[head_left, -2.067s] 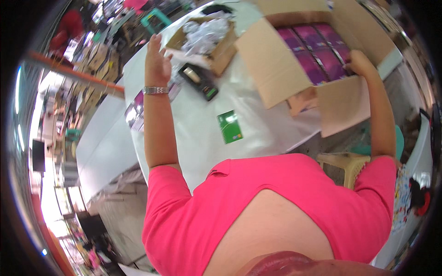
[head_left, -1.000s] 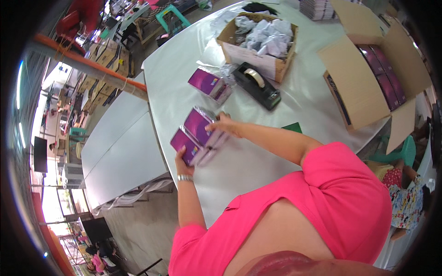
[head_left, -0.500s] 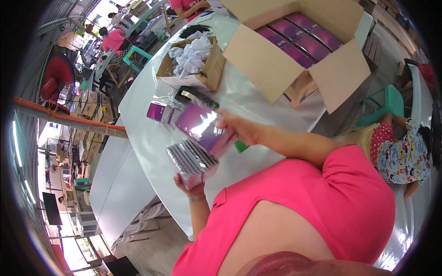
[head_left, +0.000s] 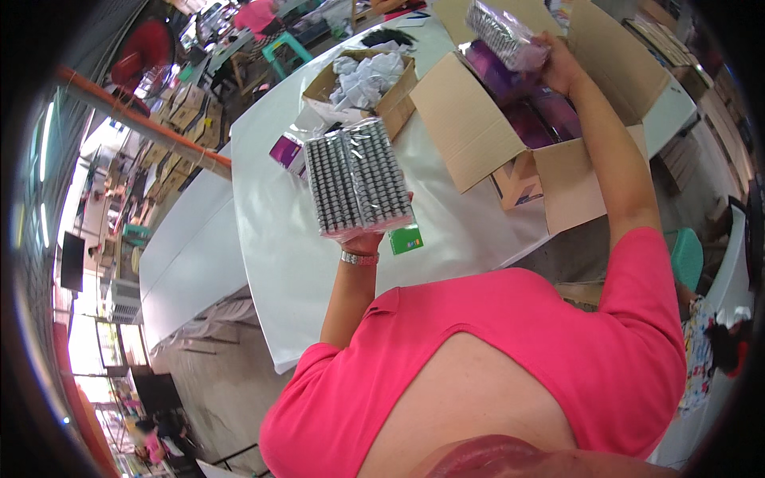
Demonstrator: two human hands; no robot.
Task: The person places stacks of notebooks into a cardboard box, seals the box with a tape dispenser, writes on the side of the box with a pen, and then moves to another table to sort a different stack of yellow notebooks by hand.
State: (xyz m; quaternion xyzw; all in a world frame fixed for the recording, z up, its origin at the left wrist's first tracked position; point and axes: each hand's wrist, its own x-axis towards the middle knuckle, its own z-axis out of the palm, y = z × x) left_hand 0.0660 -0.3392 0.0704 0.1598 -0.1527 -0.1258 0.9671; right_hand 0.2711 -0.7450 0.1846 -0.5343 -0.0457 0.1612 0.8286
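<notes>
My left hand [head_left: 365, 242] grips the lower edge of a clear-wrapped pack [head_left: 357, 179], which stands upright above the table. Its face shows rows of small dark and grey ribbed pieces. Up at the right, my right hand [head_left: 562, 67] is closed on a second wrapped pack [head_left: 504, 36], held over the open cardboard carton [head_left: 458, 127]. Ribbed rows show on this pack too. Purple wrapped packs [head_left: 550, 119] lie inside the carton, partly hidden by my right hand and its pack.
A small carton [head_left: 398, 99] of crumpled white paper stands on the white table [head_left: 279, 279]. A purple box [head_left: 287, 151] and a green card [head_left: 406, 239] lie near my left hand's pack. Behind are a red fan [head_left: 143, 60] and a green stool [head_left: 285, 56].
My right hand has carried its pack from beside the left one up and right, over the carton. The left hand's pack has risen and turned its ribbed face into view.
</notes>
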